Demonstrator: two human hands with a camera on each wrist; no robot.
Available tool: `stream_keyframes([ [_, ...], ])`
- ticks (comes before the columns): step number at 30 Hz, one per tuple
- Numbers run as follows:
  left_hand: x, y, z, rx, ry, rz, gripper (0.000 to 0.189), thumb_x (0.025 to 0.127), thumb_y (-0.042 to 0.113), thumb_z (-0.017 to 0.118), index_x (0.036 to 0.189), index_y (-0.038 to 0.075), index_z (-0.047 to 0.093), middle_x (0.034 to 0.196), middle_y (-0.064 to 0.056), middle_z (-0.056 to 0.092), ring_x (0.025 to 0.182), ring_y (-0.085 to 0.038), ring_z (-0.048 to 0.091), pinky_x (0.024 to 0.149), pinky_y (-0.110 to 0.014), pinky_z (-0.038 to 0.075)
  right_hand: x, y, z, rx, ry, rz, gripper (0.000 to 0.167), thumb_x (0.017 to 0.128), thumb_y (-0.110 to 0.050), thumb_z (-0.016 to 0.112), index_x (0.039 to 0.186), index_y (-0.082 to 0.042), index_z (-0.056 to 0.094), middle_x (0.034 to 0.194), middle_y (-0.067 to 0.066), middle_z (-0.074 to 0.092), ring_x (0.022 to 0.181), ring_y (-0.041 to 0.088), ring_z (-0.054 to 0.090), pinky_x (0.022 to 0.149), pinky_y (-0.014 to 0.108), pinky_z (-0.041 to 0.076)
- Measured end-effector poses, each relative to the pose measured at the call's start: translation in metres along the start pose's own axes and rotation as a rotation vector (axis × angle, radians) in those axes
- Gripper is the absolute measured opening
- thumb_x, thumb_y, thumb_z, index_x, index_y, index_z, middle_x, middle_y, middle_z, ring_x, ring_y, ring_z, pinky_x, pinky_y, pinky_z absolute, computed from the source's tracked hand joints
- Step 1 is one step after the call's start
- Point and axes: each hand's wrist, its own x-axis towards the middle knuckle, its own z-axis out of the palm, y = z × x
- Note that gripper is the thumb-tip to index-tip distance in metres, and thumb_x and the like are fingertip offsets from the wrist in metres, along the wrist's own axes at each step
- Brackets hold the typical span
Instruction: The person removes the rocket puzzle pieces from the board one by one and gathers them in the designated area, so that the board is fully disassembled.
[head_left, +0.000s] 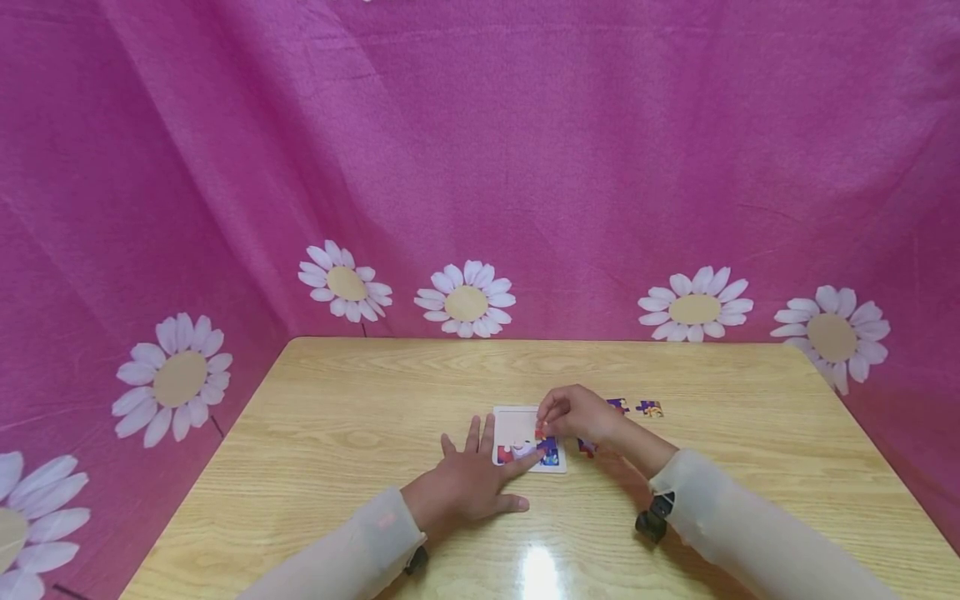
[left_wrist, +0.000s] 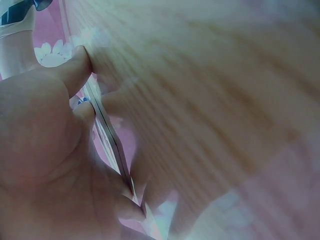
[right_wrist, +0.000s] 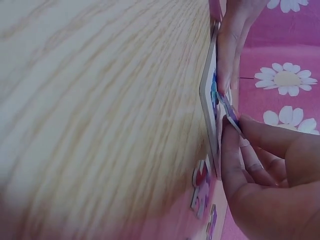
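A small white-framed puzzle board (head_left: 517, 409) lies on the table, with several colourful pieces fitted along its near side. My left hand (head_left: 468, 483) is spread out at the board's near left, its index finger stretched across the fitted pieces. In the left wrist view the palm of that hand stands beside the board's edge (left_wrist: 112, 137). My right hand (head_left: 581, 414) pinches a jigsaw piece (right_wrist: 231, 117) between thumb and fingers over the board's right side. The piece is tilted, with its lower end close to the left fingertip in the right wrist view.
Loose jigsaw pieces (head_left: 650, 409) lie right of the board, one partly under the right forearm. Another loose piece (right_wrist: 201, 190) shows beside the board in the right wrist view. A pink curtain with daisies (head_left: 480, 167) hangs behind the wooden table (head_left: 360, 400).
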Motion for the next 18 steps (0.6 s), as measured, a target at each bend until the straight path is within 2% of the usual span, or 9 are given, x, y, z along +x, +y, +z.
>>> stream_keyframes([
  [6,-0.001,0.000,0.000,0.005,0.014,0.008,0.071,0.094,0.078,0.043,0.155,0.065,0.008,0.170,-0.028,0.001,0.155,-0.051,-0.002,0.105,-0.086,0.018,-0.001,0.001,-0.001,0.014,0.043,0.034,0.009,0.090,0.004,0.073,0.099,0.003,0.072,0.092,0.011,0.075,0.085,0.017,0.067,0.074,0.030,0.056],
  [13,-0.001,0.000,-0.001,0.004,0.015,0.010,0.071,0.094,0.078,0.042,0.156,0.065,0.008,0.169,-0.030,0.000,0.155,-0.051,-0.004,0.105,-0.086,0.018,-0.004,0.005,-0.007,0.022,0.052,0.007,0.010,0.090,0.005,0.072,0.099,0.003,0.072,0.093,0.013,0.076,0.087,0.020,0.070,0.079,0.033,0.057],
  [18,-0.003,0.001,-0.002,-0.001,0.016,0.010,0.070,0.095,0.077,0.043,0.156,0.064,0.010,0.169,-0.030,-0.001,0.155,-0.051,-0.003,0.105,-0.086,0.017,-0.009,0.008,-0.012,0.014,0.068,0.027,0.009,0.091,0.005,0.071,0.099,0.001,0.072,0.094,0.010,0.075,0.087,0.019,0.069,0.079,0.035,0.059],
])
